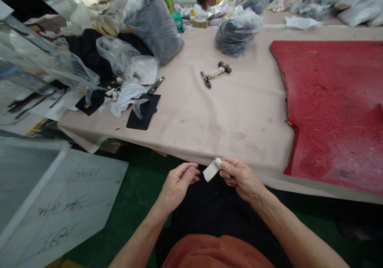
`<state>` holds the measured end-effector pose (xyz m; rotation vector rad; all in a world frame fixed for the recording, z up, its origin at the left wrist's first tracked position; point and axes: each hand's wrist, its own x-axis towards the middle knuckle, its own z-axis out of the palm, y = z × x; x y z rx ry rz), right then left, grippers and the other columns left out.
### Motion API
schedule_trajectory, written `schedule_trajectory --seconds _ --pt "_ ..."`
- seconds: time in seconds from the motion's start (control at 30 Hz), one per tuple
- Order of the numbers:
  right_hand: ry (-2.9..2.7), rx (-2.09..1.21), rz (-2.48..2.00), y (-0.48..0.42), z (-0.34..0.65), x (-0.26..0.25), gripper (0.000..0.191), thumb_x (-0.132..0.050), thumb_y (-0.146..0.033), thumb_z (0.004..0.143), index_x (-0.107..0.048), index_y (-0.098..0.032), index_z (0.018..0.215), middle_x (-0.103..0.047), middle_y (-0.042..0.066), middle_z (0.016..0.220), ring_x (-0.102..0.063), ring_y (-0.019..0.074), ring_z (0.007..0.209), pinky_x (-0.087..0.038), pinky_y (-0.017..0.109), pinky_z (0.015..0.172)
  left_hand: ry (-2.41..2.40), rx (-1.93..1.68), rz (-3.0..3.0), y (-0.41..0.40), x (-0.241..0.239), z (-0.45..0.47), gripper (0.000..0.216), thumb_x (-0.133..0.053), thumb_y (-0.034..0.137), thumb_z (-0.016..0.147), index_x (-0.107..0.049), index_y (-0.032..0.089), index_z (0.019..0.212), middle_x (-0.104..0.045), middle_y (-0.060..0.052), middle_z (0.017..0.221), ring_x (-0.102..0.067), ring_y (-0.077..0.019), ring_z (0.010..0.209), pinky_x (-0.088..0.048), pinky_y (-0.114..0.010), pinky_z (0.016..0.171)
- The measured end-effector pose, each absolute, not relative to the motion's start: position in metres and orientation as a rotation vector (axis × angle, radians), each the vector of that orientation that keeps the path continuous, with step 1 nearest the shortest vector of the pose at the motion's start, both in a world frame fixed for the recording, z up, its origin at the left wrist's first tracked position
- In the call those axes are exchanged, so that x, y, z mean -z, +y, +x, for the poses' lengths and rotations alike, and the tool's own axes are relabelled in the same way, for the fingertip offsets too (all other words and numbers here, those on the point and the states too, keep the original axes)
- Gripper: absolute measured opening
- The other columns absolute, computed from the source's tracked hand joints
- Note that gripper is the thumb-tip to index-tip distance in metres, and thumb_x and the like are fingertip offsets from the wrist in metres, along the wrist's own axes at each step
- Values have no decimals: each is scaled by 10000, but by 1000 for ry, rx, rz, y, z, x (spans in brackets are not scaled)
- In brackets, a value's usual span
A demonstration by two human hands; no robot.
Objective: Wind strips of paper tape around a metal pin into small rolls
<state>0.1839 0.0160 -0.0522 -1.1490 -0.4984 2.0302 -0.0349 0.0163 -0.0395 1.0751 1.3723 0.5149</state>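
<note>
Below the frame's centre, our right hand (239,176) pinches a white strip (211,171), its long axis slanting, free end pointing lower left. Our left hand (178,182) curls its fingers nearby; whether they touch the thumb, we cannot tell.

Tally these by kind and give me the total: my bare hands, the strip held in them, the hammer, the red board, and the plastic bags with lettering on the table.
Left hand and right hand: 2
White strip: 1
Hammer: 1
Red board: 1
Larger lettered bag and smaller lettered bag: 2
Total: 7
</note>
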Motion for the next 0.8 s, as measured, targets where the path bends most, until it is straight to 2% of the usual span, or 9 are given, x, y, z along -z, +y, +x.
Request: schedule_trajectory --seconds 0.1,0.23,0.33,0.5,0.8 --pt "-526 -2040 -1169 13 182 55 541 -805 -577 695 -593 -125 904 -383 -67 557 -197 16 462 -74 203 429 1175 -455 1120 23 25 -4 426 -577 533 884 -673 149 1042 -711 -62 901 -659 -147 774 -515 -257 708" --pt "-592 -2010 -1196 10 180 58 521 -761 -594 743 -588 -131 907 -392 -60 565 -213 23 469 -83 203 431 1262 -367 1172 30 25 11 410 -569 521 886 -617 126 790 -634 -20 638 -564 -97 505 -401 -206 500" --pt "-604 -1970 -1241 9 179 59 522 -756 -589 749 -589 -133 941 -395 -60 563 -229 26 469 -93 198 428 1224 -359 1118 32 31 12 436 -538 543 899 -588 131 767 -618 -2 604 -472 -60 403 -321 -185 415" --pt "-577 -1990 -1193 9 178 62 502 -749 -581 752 -595 -125 894 -337 -69 558 -194 27 479 -90 200 430 1155 -388 1026 31 35 10 419 -554 501 895 -586 117 729 -580 3 589 -445 -42 419 -314 -164 411" --pt "-487 -1952 -1228 12 180 64 549 -795 -605 680 -587 -131 863 -339 -79 550 -166 18 454 -80 198 416 1191 -340 931 30 34 6 340 -591 435 844 -599 118 719 -554 7 528 -431 -53 409 -303 -168 402"
